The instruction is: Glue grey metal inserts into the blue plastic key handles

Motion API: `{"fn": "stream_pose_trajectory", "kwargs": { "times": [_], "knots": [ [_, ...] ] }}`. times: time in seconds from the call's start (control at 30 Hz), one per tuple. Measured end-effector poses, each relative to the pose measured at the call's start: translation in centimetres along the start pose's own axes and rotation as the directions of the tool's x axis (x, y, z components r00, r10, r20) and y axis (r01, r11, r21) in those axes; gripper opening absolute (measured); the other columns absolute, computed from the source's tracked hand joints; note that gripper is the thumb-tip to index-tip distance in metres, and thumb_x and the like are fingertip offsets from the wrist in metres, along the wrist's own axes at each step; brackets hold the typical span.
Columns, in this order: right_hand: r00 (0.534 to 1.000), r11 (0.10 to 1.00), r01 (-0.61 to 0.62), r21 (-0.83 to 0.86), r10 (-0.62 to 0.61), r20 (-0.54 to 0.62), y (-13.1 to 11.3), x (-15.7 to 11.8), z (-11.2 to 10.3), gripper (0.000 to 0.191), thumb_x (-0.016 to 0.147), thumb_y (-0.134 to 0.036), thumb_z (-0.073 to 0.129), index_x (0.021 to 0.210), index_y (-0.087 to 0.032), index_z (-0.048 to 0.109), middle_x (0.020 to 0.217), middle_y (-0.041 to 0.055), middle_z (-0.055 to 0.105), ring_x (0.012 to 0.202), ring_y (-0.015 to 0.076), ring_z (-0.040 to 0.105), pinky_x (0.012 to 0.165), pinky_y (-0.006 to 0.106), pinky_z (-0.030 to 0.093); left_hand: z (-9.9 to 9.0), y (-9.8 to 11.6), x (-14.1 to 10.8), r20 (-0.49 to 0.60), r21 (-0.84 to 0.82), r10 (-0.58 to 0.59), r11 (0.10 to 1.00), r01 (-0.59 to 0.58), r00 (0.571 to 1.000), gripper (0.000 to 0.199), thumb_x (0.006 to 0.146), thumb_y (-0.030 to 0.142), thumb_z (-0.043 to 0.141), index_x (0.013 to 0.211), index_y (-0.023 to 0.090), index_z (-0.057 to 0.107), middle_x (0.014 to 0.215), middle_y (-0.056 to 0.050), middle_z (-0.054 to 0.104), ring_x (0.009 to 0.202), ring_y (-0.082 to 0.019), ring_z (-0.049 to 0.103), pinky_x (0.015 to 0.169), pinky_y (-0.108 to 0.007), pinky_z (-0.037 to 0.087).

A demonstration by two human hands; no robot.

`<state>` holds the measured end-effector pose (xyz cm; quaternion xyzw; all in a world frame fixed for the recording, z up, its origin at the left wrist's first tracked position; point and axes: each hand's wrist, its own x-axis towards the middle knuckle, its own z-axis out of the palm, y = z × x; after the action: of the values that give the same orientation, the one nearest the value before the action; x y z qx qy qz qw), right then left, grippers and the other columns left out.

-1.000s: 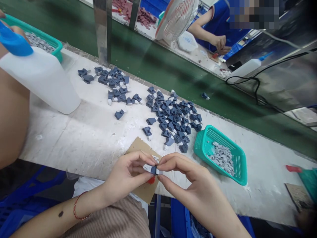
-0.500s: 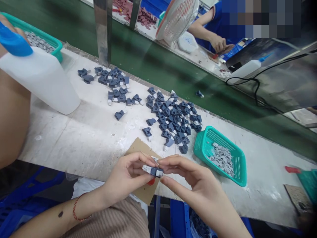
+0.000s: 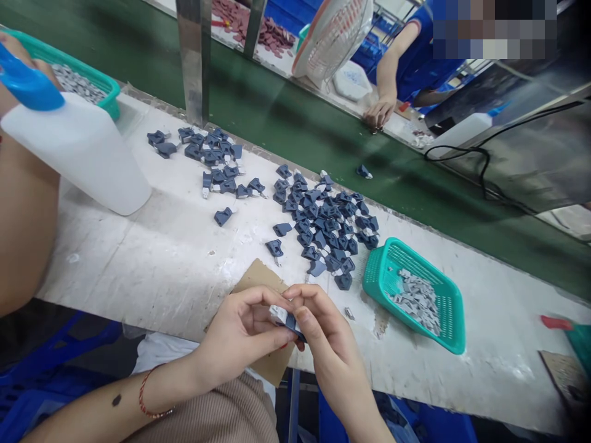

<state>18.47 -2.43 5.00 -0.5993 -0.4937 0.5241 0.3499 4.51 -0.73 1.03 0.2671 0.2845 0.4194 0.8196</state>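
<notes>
1. A red braided bracelet, flecked with lighter threads, circles the left wrist (image 3: 143, 394) of a worker seen from above
2. A small, irregular dark mark (image 3: 116, 400) shows on the left forearm (image 3: 92, 413)
3. A brown, vertically ribbed garment (image 3: 217, 412) covers the lap, with crumpled white cloth (image 3: 161, 354) at its edge
4. The left hand (image 3: 252, 329) and right hand (image 3: 330, 344) are bare, with short fingernails

a factory workshop: green conveyor belt (image 3: 258, 117), piled small parts (image 3: 323, 215), worker (image 3: 415, 55) opposite.
</notes>
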Motion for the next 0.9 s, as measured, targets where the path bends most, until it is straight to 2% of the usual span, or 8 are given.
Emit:
{"fn": "stream_pose_trajectory", "kwargs": {
  "times": [0.1, 0.23, 0.37, 0.5, 0.6, 0.67, 0.77, 0.9],
  "knots": [
    [0.999, 1.000, 0.020, -0.008, -0.020, -0.044, 0.4, 0.0, 0.0, 0.026, 0.096, -0.048, 0.049, 0.102, -0.025, 0.059, 0.081, -0.0009, 0.051, 0.066, 0.0129, 0.049, 0.051, 0.021, 0.040, 0.1, 0.0, 0.2, -0.030, 0.016, -0.007, 1.000, 0.007, 1.000, 0.018, 0.074, 0.004, 0.072, 0.084, 0.018, 0.067, 0.072, 0.002, 0.072, 0.066, -0.012, 0.073, 0.065, -0.020, 0.059],
    [0.999, 0.999, -0.032, 0.025, 0.033, -0.024, 0.9, 0.2, -0.2, 0.036, 0.096, -0.056, 0.042, 0.102, -0.025, 0.059, 0.078, 0.0004, 0.054, 0.067, 0.0151, 0.053, 0.051, 0.023, 0.043, 0.1, 0.2, 0.7, -0.017, 0.020, -0.050, 0.998, 0.051, 0.999, 0.017, 0.073, 0.006, 0.074, 0.083, 0.017, 0.067, 0.070, 0.001, 0.074, 0.062, -0.011, 0.072, 0.060, -0.018, 0.056],
    [1.000, 0.998, -0.016, 0.065, 0.018, -0.022, 0.9, 0.6, -0.3, 0.035, 0.096, -0.056, 0.043, 0.103, -0.025, 0.059, 0.087, 0.0026, 0.061, 0.082, 0.0184, 0.061, 0.067, 0.027, 0.050, 0.1, 0.2, 1.1, -0.023, 0.023, -0.119, 0.993, 0.119, 0.993, 0.018, 0.073, 0.014, 0.077, 0.084, 0.017, 0.063, 0.062, 0.001, 0.073, 0.053, -0.011, 0.067, 0.052, -0.018, 0.052],
    [0.998, 0.999, 0.033, 0.043, -0.030, -0.052, 0.4, 0.5, -0.2, 0.031, 0.097, -0.051, 0.044, 0.106, -0.027, 0.060, 0.096, 0.0029, 0.062, 0.090, 0.0178, 0.060, 0.076, 0.025, 0.049, 0.1, 0.0, 1.5, -0.078, 0.096, -0.156, 0.982, 0.163, 0.985, 0.023, 0.072, 0.024, 0.080, 0.084, 0.018, 0.062, 0.057, 0.001, 0.069, 0.048, -0.012, 0.064, 0.046, -0.020, 0.048],
    [0.991, 0.999, 0.041, -0.020, -0.043, -0.130, 0.2, 0.6, -0.3, 0.029, 0.098, -0.049, 0.044, 0.105, -0.027, 0.062, 0.101, 0.0027, 0.062, 0.094, 0.0177, 0.059, 0.085, 0.025, 0.049, 0.3, -0.2, 1.8, -0.084, 0.120, -0.145, 0.981, 0.155, 0.986, 0.023, 0.072, 0.025, 0.080, 0.086, 0.018, 0.063, 0.054, 0.003, 0.066, 0.049, -0.013, 0.065, 0.050, -0.022, 0.050],
    [0.988, 0.996, 0.068, -0.050, -0.074, -0.135, 0.5, 1.0, -0.6, 0.029, 0.097, -0.050, 0.045, 0.105, -0.028, 0.062, 0.104, 0.0028, 0.062, 0.098, 0.0184, 0.059, 0.088, 0.026, 0.049, 0.4, -0.2, 2.2, -0.079, 0.104, -0.133, 0.985, 0.141, 0.988, 0.022, 0.071, 0.023, 0.080, 0.085, 0.018, 0.064, 0.056, 0.003, 0.066, 0.053, -0.013, 0.065, 0.056, -0.023, 0.052],
    [0.990, 0.998, 0.064, -0.008, -0.064, -0.126, 1.5, 2.0, -1.1, 0.034, 0.094, -0.055, 0.047, 0.104, -0.027, 0.063, 0.101, 0.0041, 0.064, 0.095, 0.0204, 0.062, 0.079, 0.028, 0.053, 0.7, 0.5, 3.2, -0.056, 0.094, -0.111, 0.989, 0.116, 0.992, 0.022, 0.069, 0.020, 0.083, 0.084, 0.017, 0.067, 0.060, 0.003, 0.066, 0.058, -0.012, 0.064, 0.063, -0.022, 0.053],
    [0.988, 0.977, 0.002, 0.214, 0.031, -0.148, 2.8, 3.2, -2.3, 0.046, 0.093, -0.061, 0.042, 0.115, -0.023, 0.058, 0.080, 0.0042, 0.063, 0.064, 0.0183, 0.059, 0.053, 0.028, 0.049, 0.8, 3.4, 5.7, -0.051, 0.133, -0.035, 0.990, 0.042, 0.998, 0.022, 0.073, 0.024, 0.080, 0.092, 0.016, 0.071, 0.084, -0.004, 0.072, 0.072, -0.012, 0.065, 0.069, -0.022, 0.052]
  ]
}}
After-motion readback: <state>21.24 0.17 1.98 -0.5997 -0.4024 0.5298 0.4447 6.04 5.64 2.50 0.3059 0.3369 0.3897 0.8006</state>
